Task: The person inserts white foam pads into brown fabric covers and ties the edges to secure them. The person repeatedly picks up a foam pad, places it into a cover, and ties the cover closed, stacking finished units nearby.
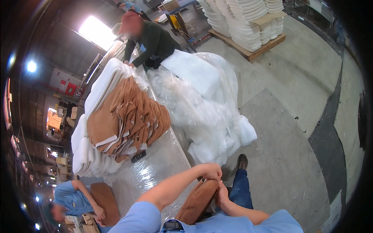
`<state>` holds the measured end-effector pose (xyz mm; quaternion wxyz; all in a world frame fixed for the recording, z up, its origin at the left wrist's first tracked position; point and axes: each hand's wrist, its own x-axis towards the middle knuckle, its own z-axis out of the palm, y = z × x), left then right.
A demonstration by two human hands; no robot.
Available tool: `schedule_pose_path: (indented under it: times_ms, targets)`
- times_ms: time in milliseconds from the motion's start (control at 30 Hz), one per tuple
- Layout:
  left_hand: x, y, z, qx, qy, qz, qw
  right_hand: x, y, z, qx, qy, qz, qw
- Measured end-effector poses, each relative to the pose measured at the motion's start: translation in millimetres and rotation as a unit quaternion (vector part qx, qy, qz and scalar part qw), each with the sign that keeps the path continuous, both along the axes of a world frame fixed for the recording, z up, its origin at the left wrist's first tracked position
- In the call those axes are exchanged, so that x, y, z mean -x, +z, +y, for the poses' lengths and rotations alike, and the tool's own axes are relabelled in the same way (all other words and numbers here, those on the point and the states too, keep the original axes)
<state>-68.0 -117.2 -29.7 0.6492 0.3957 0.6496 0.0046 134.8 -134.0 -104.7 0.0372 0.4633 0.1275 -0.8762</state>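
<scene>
A brown fabric cover (197, 202) is held up close against my body, slanting up and away from me. My left hand (211, 171) is closed on its far upper end. Right beside it, my right hand (222, 195) grips the same end from the right, its fingers pressed together on the cloth. The two hands nearly touch. Whether anything is inside the cover cannot be seen. On the table ahead and left lies a tall pile of brown fabric covers (128, 116) with pale edges showing.
White padding (83, 155) is stacked around the pile on the plastic-covered table (163, 155). A clear plastic bag of white wadding (202, 116) stands on the floor beside it. One co-worker (153, 42) leans over the far end; another (77, 198) handles a brown piece at left. Beyond stands a loaded pallet (248, 52).
</scene>
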Motion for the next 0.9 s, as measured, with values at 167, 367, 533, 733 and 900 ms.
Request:
schedule_pose_path:
  times_ms: [167, 367, 533, 733, 900]
  targets:
    - [-10, -4, -5, -0.060, 0.039, 0.006, 0.997, 2, 5, 3, 0.019, -0.031, 0.010, 0.999]
    - [-16, -1, -2, -0.069, 0.058, 0.015, 0.996, 10, 13, 8, 0.029, -0.053, -0.043, 0.997]
    - [-20, -3, 1, -0.049, 0.094, 0.006, 0.994, 19, 20, 23, 0.043, -0.084, -0.051, 0.994]
    - [-43, -18, -27, -0.039, 0.237, 0.006, 0.971, 26, 22, 38, -0.026, -0.005, -0.173, 0.984]
    - [-50, -29, -12, -0.067, 0.313, 0.032, 0.947, 15, -97, 51, -0.092, 0.020, -0.166, 0.982]
